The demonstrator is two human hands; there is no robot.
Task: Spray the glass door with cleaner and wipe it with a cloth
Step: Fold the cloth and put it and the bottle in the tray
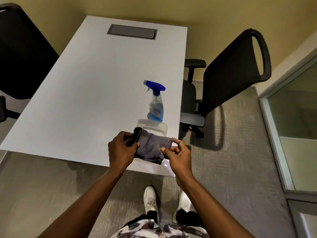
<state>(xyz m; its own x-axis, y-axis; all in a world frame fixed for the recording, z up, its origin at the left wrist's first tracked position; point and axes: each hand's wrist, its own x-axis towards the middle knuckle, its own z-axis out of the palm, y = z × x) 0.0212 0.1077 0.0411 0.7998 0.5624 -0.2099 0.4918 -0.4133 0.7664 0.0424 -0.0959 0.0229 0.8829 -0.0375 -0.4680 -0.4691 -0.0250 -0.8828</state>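
Head view: the camera looks down on a white table that fills the middle and the left of the frame, with both hands at its near edge, in the lower middle.
Glass door: at the right edge of the frame a framed glass panel stands beside the carpet; I judge this is the door to clean, and it is well apart from the table.
Chairs: 1 black chair stands at the right of the table, and 1 more is at the upper left.
Spray bottle: the spray bottle with a blue head stands upright on the table, right of centre, just behind a clear plastic lid or tray; no hand touches it.
Cloth: the grey cloth is stretched between the 2 hands, over the near edge of the table.
Step in hand: it seems to be the folding of the cloth before any spraying. To do it well, I would fold it into a flat pad with a clean face outside, then free 1 hand for the bottle.
Left hand: the left hand is closed around 1 end of the cloth, together with a small dark object that I cannot identify.
Right hand: the right hand pinches the other end with thumb and first finger; the other fingers are loosely curled.
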